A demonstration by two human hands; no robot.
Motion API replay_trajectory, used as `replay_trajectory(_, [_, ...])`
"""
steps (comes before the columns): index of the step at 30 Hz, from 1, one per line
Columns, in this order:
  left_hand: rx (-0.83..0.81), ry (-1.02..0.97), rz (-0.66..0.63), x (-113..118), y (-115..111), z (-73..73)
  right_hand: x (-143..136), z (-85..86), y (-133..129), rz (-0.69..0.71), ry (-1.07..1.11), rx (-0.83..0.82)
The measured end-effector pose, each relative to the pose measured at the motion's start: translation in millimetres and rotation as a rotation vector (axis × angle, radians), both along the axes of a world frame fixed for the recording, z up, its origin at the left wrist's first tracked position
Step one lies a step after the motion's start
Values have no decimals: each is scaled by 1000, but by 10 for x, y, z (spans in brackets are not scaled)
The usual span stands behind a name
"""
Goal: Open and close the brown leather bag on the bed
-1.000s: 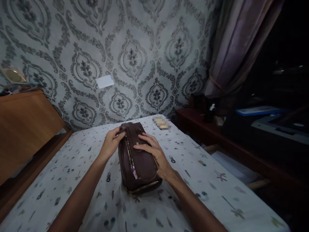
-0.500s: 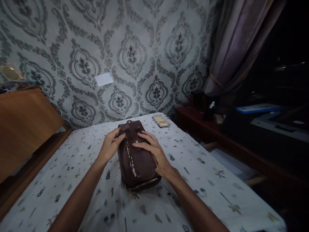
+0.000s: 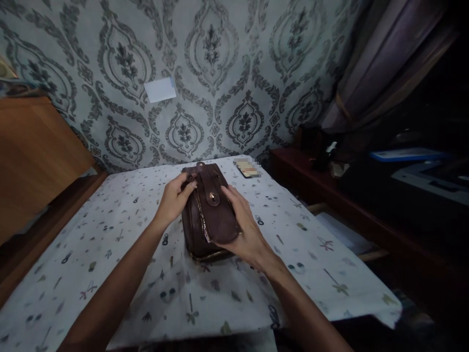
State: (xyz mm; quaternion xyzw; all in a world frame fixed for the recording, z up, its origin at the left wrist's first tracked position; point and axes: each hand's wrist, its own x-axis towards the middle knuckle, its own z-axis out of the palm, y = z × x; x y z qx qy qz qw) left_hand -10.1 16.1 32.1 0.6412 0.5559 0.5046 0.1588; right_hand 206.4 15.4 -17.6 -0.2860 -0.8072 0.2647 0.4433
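Note:
A dark brown leather bag (image 3: 223,215) with gold-coloured zips lies on the cloth in front of me. A strap with a round metal stud crosses its upper face. My left hand (image 3: 176,195) pinches the bag's upper left corner between thumb and fingers, close to the top end of the long zip (image 3: 202,215). What exactly sits between those fingertips is too small to make out. Along the right side lies my right hand (image 3: 249,230), its fingers on the bag's edge and its thumb near the lower end, gripping that side.
A white patterned tablecloth (image 3: 146,293) covers the table. Behind the bag lies a flat, pixelated object (image 3: 247,168). A wooden cabinet (image 3: 40,161) stands left, a dark red ledge (image 3: 293,164) right. An open drawer (image 3: 344,232) with something pale inside is below the right edge.
My right hand has slid from the bag's strap and stud to its right side, uncovering the stud. My left hand stays at the upper left corner. The view has tilted down.

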Motion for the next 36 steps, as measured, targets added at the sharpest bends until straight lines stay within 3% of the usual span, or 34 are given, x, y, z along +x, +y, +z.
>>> replay_trajectory(7, [29,13,10,37,-27,-25,28,35,-70,9,-74,12])
replay_trajectory(17, [-1,-105,-36,40,-44,-29,-18,-15,-76,-17,4,26])
replay_trajectory(29, [50,-140,-5,39,-77,-50,-36,-297,-180,-91,3,186])
replay_trajectory(36, [59,-73,30,86,-136,-5,-121,-342,-191,-173,50,231])
